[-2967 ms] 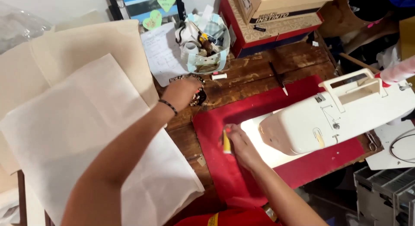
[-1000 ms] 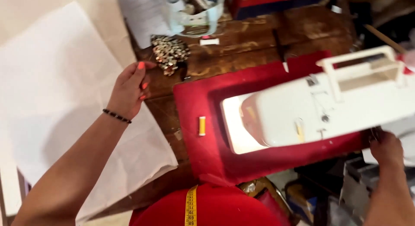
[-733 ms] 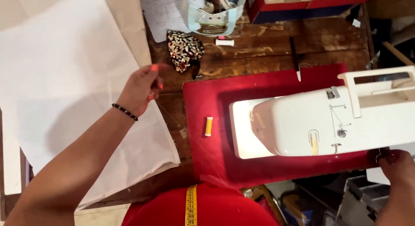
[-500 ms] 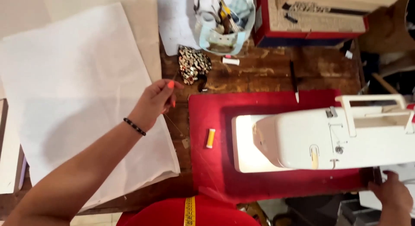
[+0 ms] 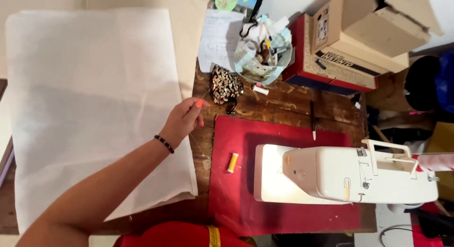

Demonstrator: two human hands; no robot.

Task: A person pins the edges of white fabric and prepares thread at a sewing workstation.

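Observation:
My left hand [image 5: 183, 120] hovers over the right edge of a big white fabric sheet [image 5: 94, 110], fingertips pinched on what looks like a thin pin. A dark patterned pincushion [image 5: 224, 85] lies just beyond the fingers on the wooden table [image 5: 283, 103]. A small yellow thread spool [image 5: 232, 162] lies on the red mat [image 5: 241, 133], to the left of the white sewing machine [image 5: 354, 173]. My right hand is out of sight.
A bowl of sewing odds and ends [image 5: 262, 55] stands at the back beside a paper sheet [image 5: 216, 41]. Cardboard boxes [image 5: 364, 29] sit on a red box at the back right. A dark pen [image 5: 313, 120] lies at the mat's far edge.
My left hand drew back from the pincushion to the fabric's edge with pinched fingers. My right hand, earlier by the yellow spool and then at the machine's right end, has left the view.

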